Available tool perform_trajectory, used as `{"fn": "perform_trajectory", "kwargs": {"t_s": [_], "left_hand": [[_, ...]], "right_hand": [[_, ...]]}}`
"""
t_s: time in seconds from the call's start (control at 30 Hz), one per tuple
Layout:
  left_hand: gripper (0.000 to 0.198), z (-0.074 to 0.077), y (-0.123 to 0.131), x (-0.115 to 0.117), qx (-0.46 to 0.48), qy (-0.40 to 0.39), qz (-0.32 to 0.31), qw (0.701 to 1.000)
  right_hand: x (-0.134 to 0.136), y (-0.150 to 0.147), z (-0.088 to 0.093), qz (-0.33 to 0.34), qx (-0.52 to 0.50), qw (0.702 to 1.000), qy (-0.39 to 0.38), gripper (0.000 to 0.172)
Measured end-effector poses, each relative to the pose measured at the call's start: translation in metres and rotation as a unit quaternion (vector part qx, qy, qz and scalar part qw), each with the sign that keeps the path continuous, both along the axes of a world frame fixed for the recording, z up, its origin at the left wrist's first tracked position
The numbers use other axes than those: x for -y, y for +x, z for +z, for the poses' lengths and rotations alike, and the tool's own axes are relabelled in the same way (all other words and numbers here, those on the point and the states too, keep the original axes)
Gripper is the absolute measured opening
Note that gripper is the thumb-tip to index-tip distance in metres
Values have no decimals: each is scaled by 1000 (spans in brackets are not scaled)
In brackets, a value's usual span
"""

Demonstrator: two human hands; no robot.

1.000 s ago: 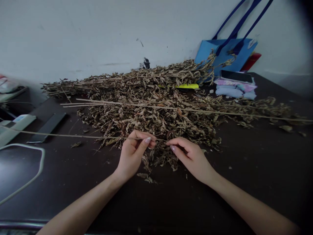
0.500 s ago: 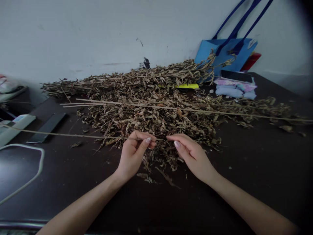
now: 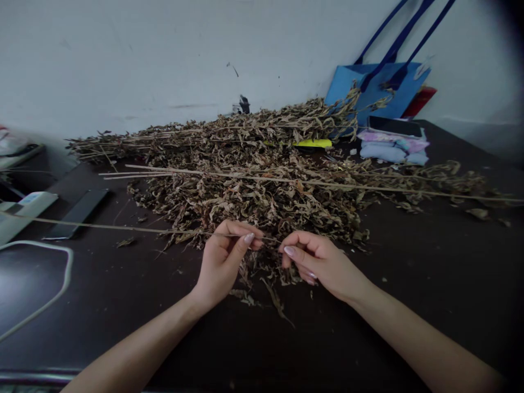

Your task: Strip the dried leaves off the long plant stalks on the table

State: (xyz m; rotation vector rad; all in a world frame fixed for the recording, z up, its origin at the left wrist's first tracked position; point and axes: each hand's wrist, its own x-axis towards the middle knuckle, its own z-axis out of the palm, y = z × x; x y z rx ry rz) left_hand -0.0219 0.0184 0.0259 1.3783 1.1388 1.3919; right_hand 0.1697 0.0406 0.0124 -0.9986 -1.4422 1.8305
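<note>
My left hand (image 3: 225, 259) pinches a long thin dried stem (image 3: 118, 226) between thumb and fingers. The stem runs out to the left, past the table's edge of view. Close beside it, my right hand (image 3: 313, 259) is closed, thumb against forefinger, at the short right end of the same stem. Beneath and beyond both hands spreads a heap of dried brown leaves (image 3: 245, 196). Several bare-ended stems (image 3: 155, 170) lie across the heap, one of them reaching far to the right. A loose dry leaf (image 3: 276, 300) rests on the table in front of the hands.
More dried leafy stalks (image 3: 196, 134) are piled along the wall. At the back right stand a blue bag (image 3: 380, 90) and a phone (image 3: 395, 126) on folded tissue packs (image 3: 393, 150). A dark phone (image 3: 77, 214), a power strip (image 3: 27, 215) and a white cable (image 3: 67, 273) lie left.
My right hand has moved slightly left and closed its fingertips on the stem's end. The left hand holds its place. The loose leaf in front has shifted a little.
</note>
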Motion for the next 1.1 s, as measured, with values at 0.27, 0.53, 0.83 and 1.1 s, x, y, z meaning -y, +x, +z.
{"fn": "perform_trajectory", "kwargs": {"t_s": [0.27,0.53,0.83,1.1], "left_hand": [[7,-1,0,0,11,-5,-14,1000],[8,1,0,1,4,1,-14,1000],[9,3,-2,-3,-19,-22,-8,1000],[9,3,1,2,-17,-50,-42,998]], "right_hand": [[-1,-1,0,-9,-51,997,-58,21],[-1,2,4,-58,115,986,110,23],[1,8,13,-48,196,958,203,31],[3,7,12,-46,201,948,244,29]]}}
